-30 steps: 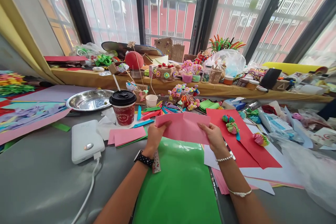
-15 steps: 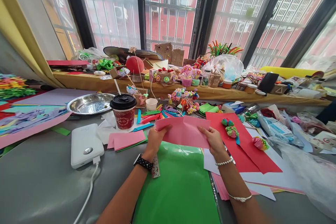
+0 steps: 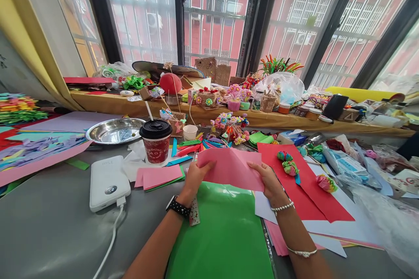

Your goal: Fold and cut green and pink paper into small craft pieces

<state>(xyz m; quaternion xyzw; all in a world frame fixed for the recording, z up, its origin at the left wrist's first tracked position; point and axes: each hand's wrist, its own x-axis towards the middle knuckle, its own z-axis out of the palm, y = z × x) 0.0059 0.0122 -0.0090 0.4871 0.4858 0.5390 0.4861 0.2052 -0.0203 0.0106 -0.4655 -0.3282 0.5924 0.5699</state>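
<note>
A pink sheet of paper (image 3: pixel 231 166) with a crease down its middle is held up just above a glossy green sheet (image 3: pixel 222 231) on the grey table. My left hand (image 3: pixel 195 176) pinches its left edge, thumb on top. Its right edge is gripped by my right hand (image 3: pixel 269 178), which wears a bead bracelet. A black watch is on my left wrist.
A paper cup with a black lid (image 3: pixel 156 140) and a white power bank (image 3: pixel 108 182) with its cable lie left. A steel dish (image 3: pixel 114 130) sits behind them. Red paper (image 3: pixel 304 183) with small paper flowers lies right. Craft clutter fills the window ledge (image 3: pixel 229 113).
The pink sheet and both hands stay almost still in my grip; the view has tilted slightly, so everything sits a little lower in the frame.
</note>
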